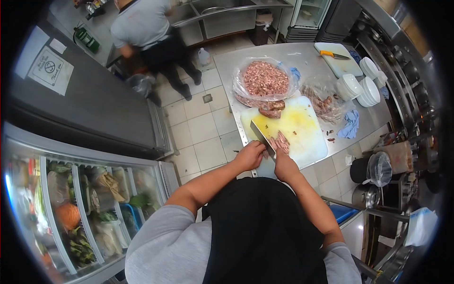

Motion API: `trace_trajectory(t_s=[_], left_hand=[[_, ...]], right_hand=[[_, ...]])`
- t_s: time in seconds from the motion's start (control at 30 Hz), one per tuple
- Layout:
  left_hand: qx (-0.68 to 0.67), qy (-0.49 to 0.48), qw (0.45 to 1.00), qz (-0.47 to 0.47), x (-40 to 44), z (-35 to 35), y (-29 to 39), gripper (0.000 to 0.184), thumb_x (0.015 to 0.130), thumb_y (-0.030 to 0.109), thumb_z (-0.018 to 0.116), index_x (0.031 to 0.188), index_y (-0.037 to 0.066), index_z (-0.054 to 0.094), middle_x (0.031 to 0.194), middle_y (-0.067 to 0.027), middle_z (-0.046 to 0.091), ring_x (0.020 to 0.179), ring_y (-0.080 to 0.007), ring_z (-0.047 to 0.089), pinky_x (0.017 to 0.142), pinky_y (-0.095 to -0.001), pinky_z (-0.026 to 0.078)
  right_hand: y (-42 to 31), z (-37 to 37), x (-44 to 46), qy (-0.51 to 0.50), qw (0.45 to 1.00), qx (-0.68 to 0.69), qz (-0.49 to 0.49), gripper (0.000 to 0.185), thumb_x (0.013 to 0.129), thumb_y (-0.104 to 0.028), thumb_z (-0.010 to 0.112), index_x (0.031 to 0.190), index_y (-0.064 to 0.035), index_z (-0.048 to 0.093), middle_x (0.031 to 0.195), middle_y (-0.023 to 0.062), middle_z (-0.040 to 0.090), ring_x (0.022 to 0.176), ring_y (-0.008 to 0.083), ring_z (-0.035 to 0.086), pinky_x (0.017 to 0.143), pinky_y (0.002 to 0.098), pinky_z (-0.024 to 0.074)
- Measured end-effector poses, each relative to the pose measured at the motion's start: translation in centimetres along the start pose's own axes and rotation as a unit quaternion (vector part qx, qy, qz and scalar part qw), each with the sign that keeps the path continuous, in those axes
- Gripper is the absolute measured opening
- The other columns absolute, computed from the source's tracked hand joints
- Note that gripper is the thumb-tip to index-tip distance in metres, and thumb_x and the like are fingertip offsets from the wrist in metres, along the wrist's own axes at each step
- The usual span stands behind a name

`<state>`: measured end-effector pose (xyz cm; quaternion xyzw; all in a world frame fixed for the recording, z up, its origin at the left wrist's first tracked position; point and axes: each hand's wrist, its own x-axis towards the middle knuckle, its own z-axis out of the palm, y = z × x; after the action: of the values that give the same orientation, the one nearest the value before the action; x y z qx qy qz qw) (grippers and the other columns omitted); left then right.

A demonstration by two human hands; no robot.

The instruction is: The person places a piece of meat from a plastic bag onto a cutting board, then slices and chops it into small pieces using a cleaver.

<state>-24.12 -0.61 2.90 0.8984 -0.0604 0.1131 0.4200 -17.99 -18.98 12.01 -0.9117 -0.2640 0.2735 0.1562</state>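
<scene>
My right hand (285, 165) is wrapped around the handle of a broad-bladed kitchen knife (261, 134), whose blade points forward and left over the white cutting board (307, 113). Left of the blade, my left hand (250, 155) has its fingers curled down on a piece of meat (266, 154), mostly covered by the hand and knife. Sliced meat strips (281, 143) lie right of the blade. Larger browned chunks of meat (270, 112) sit at the board's far edge. Yellowish juice stains the board's surface.
Beyond the board is a plastic-lined heap of diced meat (266, 78). A plastic bag of meat (324, 104), a blue cloth (349, 124), white bowls (369, 92) and a yellow-handled knife (335, 55) are to the right. Another person (146, 38) stands at back left; a glass-fronted fridge (85, 213) is at left.
</scene>
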Motion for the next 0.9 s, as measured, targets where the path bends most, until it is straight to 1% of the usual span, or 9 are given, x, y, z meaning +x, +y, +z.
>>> trace_trajectory(t_s=[0.03, 0.1, 0.13, 0.17, 0.23, 0.27, 0.47, 0.6, 0.9], left_hand=[[-0.002, -0.005, 1.0, 0.0, 0.1, 0.0, -0.7, 0.027, 0.081, 0.0, 0.064, 0.107, 0.003, 0.07, 0.104, -0.02, 0.065, 0.107, -0.042, 0.064, 0.094, -0.049, 0.055], [0.035, -0.048, 0.997, 0.05, 0.0, 0.8, -2.4, 0.021, 0.084, 0.001, 0.063, 0.103, 0.003, 0.071, 0.105, -0.0196, 0.065, 0.107, -0.0411, 0.064, 0.095, -0.0485, 0.054], [0.05, -0.065, 0.995, 0.058, -0.1, 1.4, -3.0, 0.017, 0.086, 0.001, 0.06, 0.1, 0.003, 0.072, 0.103, -0.0189, 0.066, 0.107, -0.04, 0.063, 0.095, -0.0484, 0.054], [0.008, -0.051, 0.996, 0.076, 0.0, 1.7, -3.5, 0.019, 0.088, 0.001, 0.058, 0.1, 0.005, 0.072, 0.102, -0.0184, 0.066, 0.106, -0.0397, 0.064, 0.096, -0.048, 0.054], [0.029, -0.041, 0.997, 0.051, 0.6, 0.2, -1.8, 0.021, 0.084, -0.002, 0.06, 0.098, 0.007, 0.073, 0.1, -0.0161, 0.067, 0.102, -0.0389, 0.065, 0.092, -0.0472, 0.055], [0.03, -0.037, 0.997, 0.058, 0.4, 0.5, -1.8, 0.023, 0.082, -0.004, 0.061, 0.096, 0.008, 0.074, 0.1, -0.0157, 0.067, 0.1, -0.0385, 0.065, 0.089, -0.0468, 0.056], [0.07, -0.012, 0.996, 0.056, 0.5, -0.1, -0.9, 0.027, 0.079, -0.005, 0.064, 0.102, 0.005, 0.075, 0.103, -0.0141, 0.069, 0.103, -0.0371, 0.067, 0.091, -0.0453, 0.058], [0.066, -0.007, 0.996, 0.052, 0.6, 0.0, -0.8, 0.026, 0.078, -0.004, 0.065, 0.102, 0.003, 0.074, 0.105, -0.0146, 0.069, 0.103, -0.0376, 0.067, 0.09, -0.0455, 0.058], [0.065, 0.003, 0.995, 0.079, 0.3, -0.2, -0.8, 0.025, 0.079, -0.005, 0.066, 0.101, 0.003, 0.073, 0.102, -0.0157, 0.069, 0.101, -0.0385, 0.066, 0.088, -0.0465, 0.057]], right_hand=[[0.5, 0.1, -0.2, -0.003, 1.0, -0.007, 0.006, 0.043, 0.09, 0.003, 0.052, 0.132, 0.0082, 0.047, 0.109, 0.0396, 0.07, 0.105, 0.0548, 0.07, 0.093, 0.0605, 0.0551], [4.9, 3.9, 1.8, 0.264, 0.937, -0.024, -0.229, 0.044, 0.091, 0.003, 0.049, 0.135, 0.008, 0.048, 0.116, 0.0391, 0.069, 0.112, 0.0551, 0.068, 0.096, 0.0591, 0.0547], [3.3, 1.6, 0.0, 0.139, 0.982, 0.046, -0.116, 0.046, 0.092, 0.004, 0.047, 0.137, 0.0083, 0.05, 0.12, 0.0399, 0.067, 0.115, 0.0543, 0.066, 0.096, 0.057, 0.055], [4.0, 1.4, 0.1, 0.088, 0.991, 0.078, -0.058, 0.053, 0.096, -0.005, 0.056, 0.145, 0.0056, 0.041, 0.106, 0.0393, 0.069, 0.099, 0.0567, 0.067, 0.087, 0.0616, 0.0536], [2.6, -0.3, -1.0, 0.06, 0.998, 0.027, 0.011, 0.041, 0.088, 0.005, 0.054, 0.129, 0.0096, 0.051, 0.101, 0.0377, 0.071, 0.098, 0.0536, 0.07, 0.087, 0.0606, 0.0543], [2.4, -0.6, -1.3, 0.049, 0.999, 0.005, 0.023, 0.042, 0.089, 0.004, 0.053, 0.131, 0.0099, 0.048, 0.1, 0.037, 0.071, 0.096, 0.0529, 0.071, 0.085, 0.0596, 0.0551], [0.5, -3.4, -4.1, -0.003, 0.999, -0.049, 0.009, 0.045, 0.091, 0.002, 0.053, 0.134, 0.0108, 0.044, 0.097, 0.033, 0.073, 0.093, 0.0501, 0.072, 0.082, 0.0585, 0.056], [0.6, -3.7, -5.1, -0.021, 0.998, -0.056, -0.011, 0.032, 0.09, 0.003, 0.053, 0.122, 0.0049, 0.048, 0.096, 0.0358, 0.071, 0.094, 0.0527, 0.071, 0.083, 0.0605, 0.0548], [-0.7, -2.4, -0.3, -0.018, 1.0, -0.013, -0.019, 0.031, 0.089, 0.003, 0.055, 0.12, 0.0029, 0.05, 0.102, 0.0335, 0.072, 0.099, 0.0488, 0.072, 0.085, 0.0569, 0.0561]])
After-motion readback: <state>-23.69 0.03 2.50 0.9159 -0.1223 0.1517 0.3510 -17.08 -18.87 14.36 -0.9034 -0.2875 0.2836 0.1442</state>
